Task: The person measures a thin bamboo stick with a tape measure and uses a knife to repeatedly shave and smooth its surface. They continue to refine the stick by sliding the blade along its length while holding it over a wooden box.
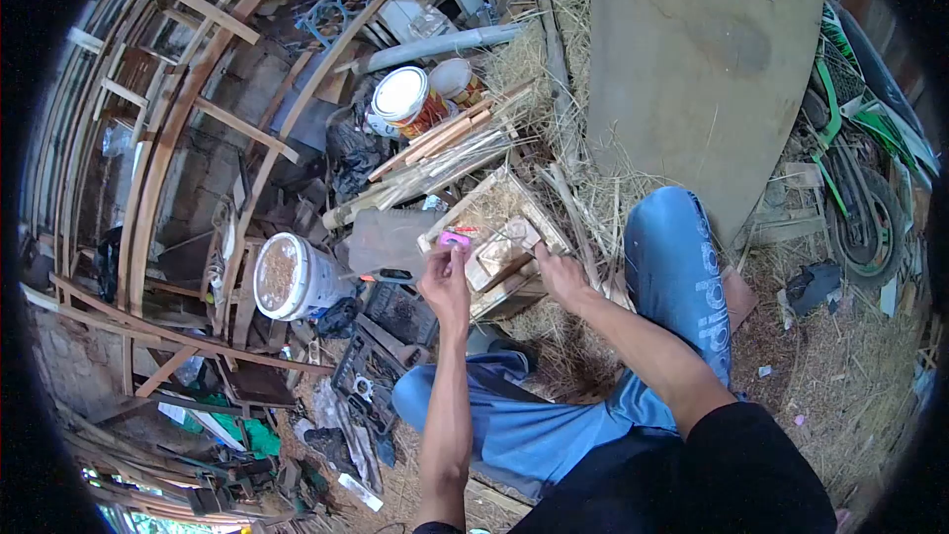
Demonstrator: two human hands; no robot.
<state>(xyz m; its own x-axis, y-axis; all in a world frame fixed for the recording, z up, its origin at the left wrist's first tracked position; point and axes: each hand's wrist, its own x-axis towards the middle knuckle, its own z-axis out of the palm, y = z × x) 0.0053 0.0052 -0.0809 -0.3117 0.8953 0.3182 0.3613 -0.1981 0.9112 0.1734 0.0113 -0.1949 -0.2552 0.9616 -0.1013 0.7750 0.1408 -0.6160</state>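
Observation:
My left hand [445, 285] pinches a small bright pink object [455, 239] with a dark spot in it; its kind is too small to make out. Just right of it, a pale carved wood block [506, 249] lies on a square wooden crate [539, 206] strewn with shavings. My right hand [561, 275] is closed at the block's right side, on something thin that I cannot make out. A small red item [465, 229] lies beyond the pink object.
A white bucket of sawdust [282, 275] and a translucent jerrycan [381, 242] stand left. Paint tins [405, 99] and wood strips [435, 153] lie beyond the crate. A large board [702, 69] leans ahead; a green bicycle [855, 178] is far right. An open toolbox [371, 361] sits near my left knee.

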